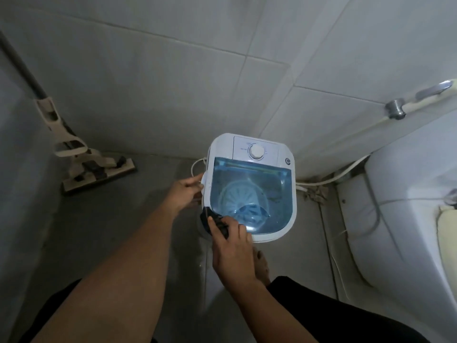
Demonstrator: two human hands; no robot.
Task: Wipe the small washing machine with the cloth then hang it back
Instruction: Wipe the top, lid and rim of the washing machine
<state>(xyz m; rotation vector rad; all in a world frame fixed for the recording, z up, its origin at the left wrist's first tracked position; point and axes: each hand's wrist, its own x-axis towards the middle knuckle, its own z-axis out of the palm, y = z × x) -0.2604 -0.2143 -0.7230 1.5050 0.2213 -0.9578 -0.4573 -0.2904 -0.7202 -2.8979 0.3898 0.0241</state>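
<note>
A small white washing machine (289, 201) with a clear blue lid and a round dial stands on the tiled floor against the wall. My left hand (186, 191) grips its left side, fingers curled around the edge. My right hand (231, 253) presses a dark cloth (212, 222) onto the machine's near-left corner. Most of the cloth is bunched under my fingers.
A flat mop (81, 157) leans against the left wall, its head on the floor. A white toilet (405, 219) stands at the right, with a hose and a metal tap (395, 108) on the wall. A white cord lies behind the machine. My bare foot (263, 266) is below it.
</note>
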